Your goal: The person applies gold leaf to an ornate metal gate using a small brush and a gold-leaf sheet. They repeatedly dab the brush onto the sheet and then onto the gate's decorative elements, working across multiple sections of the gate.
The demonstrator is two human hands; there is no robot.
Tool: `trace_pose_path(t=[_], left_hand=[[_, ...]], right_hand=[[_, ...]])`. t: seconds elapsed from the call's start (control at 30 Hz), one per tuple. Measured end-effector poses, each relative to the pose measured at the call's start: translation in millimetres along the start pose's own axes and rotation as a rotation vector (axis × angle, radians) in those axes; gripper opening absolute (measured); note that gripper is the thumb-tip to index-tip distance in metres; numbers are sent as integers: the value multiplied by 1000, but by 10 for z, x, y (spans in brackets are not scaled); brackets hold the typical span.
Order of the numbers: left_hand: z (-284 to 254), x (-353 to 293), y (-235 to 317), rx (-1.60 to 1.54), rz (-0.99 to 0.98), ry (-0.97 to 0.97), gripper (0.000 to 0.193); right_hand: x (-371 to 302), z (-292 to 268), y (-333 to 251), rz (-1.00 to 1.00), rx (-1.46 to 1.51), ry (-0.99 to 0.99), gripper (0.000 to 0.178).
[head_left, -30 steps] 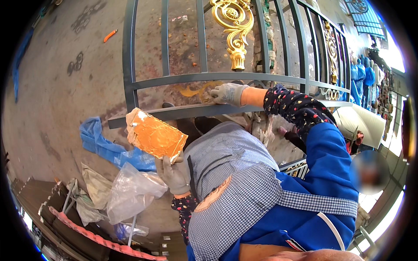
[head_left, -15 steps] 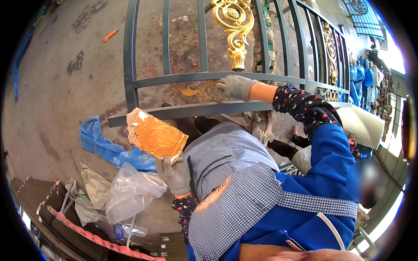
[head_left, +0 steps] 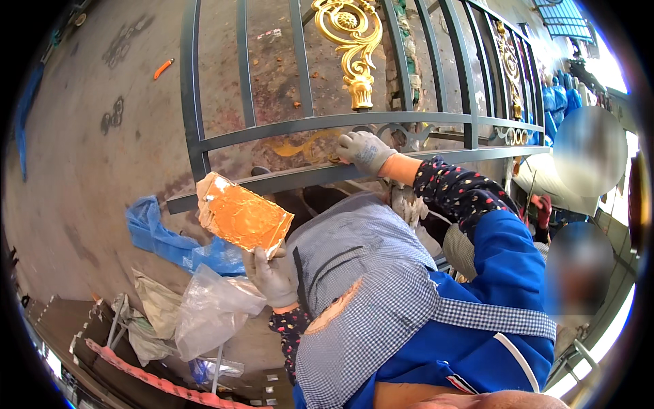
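In my left hand point(head_left: 269, 278), gloved in grey, I grip the lower corner of a rectangular board point(head_left: 246, 215) thickly smeared with orange-gold paint. My right hand point(head_left: 366, 151), also gloved, is over the gap between the two lower rails of a dark grey metal fence panel point(head_left: 286, 125). Its fingers are curled; whatever they hold is hidden. Left of it in the gap is a gold scroll ornament point(head_left: 306, 143); to its right a dark scroll point(head_left: 412, 136) shows. Above, a larger gold ornament point(head_left: 359, 68) stands between the upright bars.
A blue plastic sheet point(head_left: 160, 235) and a clear plastic bag point(head_left: 211, 310) lie at left. An orange-handled tool point(head_left: 163, 69) rests on the stained floor. At lower left runs a pink-wrapped bar point(head_left: 146, 376). Other people are close by on the right, near a white roll point(head_left: 545, 174).
My right hand has shifted slightly left and down along the gap, uncovering the dark scroll to its right. The fence sits a little further left in view. The left hand still holds the board.
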State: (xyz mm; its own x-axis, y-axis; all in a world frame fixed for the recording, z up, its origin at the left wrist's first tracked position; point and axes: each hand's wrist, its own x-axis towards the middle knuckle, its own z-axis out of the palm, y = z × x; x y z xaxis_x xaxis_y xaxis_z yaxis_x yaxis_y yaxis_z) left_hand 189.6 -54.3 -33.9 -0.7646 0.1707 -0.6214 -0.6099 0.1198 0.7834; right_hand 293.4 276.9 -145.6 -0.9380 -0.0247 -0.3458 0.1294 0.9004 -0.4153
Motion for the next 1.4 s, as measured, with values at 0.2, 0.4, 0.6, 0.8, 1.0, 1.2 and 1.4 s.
trace_pose_path(t=[0.2,0.4,0.6,0.8,1.0,1.2,1.4], left_hand=[[76,-19,83,-33,-10,55,26],[28,0,108,2,28,-77,28],[-42,5,129,-8,30,-132,25],[143,-55,308,15,38,-141,20],[29,-38,281,67,50,-230,21],[-1,0,282,197,122,-293,25],[62,-49,312,164,159,-325,27]], right_hand=[[-329,-77,191,355,27,233,11],[-148,155,-293,394,167,379,11],[-538,27,-233,760,219,345,17],[-232,143,-467,766,266,486,19],[-559,114,-334,1013,220,578,23],[-425,181,-594,955,302,655,22],[-625,266,-528,1055,319,781,21]])
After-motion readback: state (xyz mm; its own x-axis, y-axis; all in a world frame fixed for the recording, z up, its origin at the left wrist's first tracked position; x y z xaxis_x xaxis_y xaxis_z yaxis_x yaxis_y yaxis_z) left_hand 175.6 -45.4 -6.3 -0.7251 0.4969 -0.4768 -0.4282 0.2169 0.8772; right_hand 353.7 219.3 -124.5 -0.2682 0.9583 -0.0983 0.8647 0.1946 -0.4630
